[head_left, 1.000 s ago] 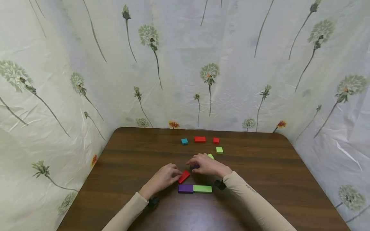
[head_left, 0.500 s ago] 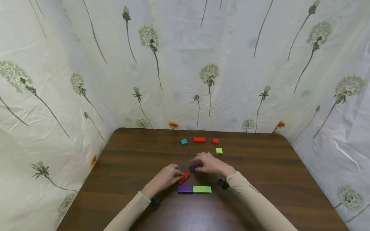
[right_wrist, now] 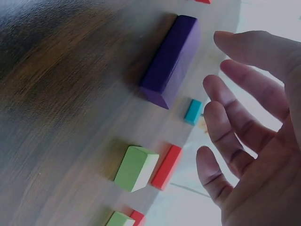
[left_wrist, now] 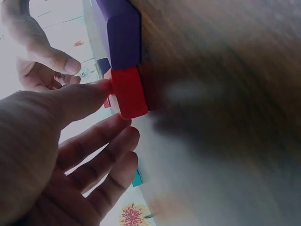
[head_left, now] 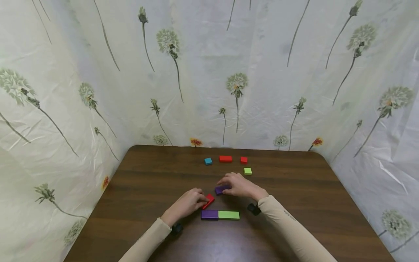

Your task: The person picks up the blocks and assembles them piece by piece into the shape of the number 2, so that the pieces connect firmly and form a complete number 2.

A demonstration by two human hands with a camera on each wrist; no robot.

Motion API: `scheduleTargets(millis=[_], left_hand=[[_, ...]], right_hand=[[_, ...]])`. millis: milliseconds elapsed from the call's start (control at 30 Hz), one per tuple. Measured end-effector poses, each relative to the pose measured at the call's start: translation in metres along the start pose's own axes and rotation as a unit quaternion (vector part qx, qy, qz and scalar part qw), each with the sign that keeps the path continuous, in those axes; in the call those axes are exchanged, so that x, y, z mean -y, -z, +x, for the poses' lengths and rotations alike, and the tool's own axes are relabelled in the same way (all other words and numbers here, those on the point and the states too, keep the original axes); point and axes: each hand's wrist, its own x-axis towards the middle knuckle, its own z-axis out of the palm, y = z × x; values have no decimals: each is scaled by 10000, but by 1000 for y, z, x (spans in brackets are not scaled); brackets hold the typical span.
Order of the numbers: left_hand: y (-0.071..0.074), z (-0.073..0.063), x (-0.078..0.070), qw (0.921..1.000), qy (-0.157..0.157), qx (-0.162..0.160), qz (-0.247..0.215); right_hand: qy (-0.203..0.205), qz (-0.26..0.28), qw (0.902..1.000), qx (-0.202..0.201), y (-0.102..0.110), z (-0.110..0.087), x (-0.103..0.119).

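Observation:
My left hand [head_left: 187, 204] pinches a red block [left_wrist: 128, 96], thumb on its top and index finger at its end. The red block lies slanted on the wooden table, just behind a purple block [head_left: 209, 215] and a long light green block [head_left: 228, 215] set end to end in a row. Over a second purple block [right_wrist: 171, 63] hovers my right hand [head_left: 240, 185], its fingers loosely spread. A gap shows between those fingers and the purple block in the right wrist view. In the head view the right hand covers part of this block.
Farther back on the table [head_left: 288, 189] lie a small blue block [head_left: 208, 161], a red block [head_left: 225, 159], a small red block [head_left: 243, 160] and a small green one [head_left: 247, 171]. Another green block [right_wrist: 134, 169] is hidden behind my right hand in the head view. Flowered cloth [head_left: 196, 72] surrounds the table.
My right hand has shifted a little to the right, uncovering more of the far purple block and covering a green one. My left fingers have moved slightly right onto the red block.

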Motion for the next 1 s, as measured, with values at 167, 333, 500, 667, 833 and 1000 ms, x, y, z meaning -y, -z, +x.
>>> scheduleTargets(millis=[167, 333, 500, 667, 833, 1000], left_hand=[[0, -1, 0, 9999, -119, -96, 49], [-1, -1, 0, 9996, -198, -180, -26], [-2, -2, 0, 9996, -183, -183, -82], [-3, -2, 3, 9995, -227, -228, -15], [-4, -2, 4, 9991, -309, -298, 19], [-5, -2, 4, 9989, -358, -314, -22]], right_hand=[[-53, -140, 9999, -32, -1, 1, -2], [-233, -176, 9996, 59, -1, 1, -5], [-366, -156, 9991, 114, -1, 1, -4], [-398, -154, 9990, 100, -1, 1, -4], [-465, -177, 9987, 87, -3, 1, -5], [-458, -160, 9988, 106, -5, 1, -7]])
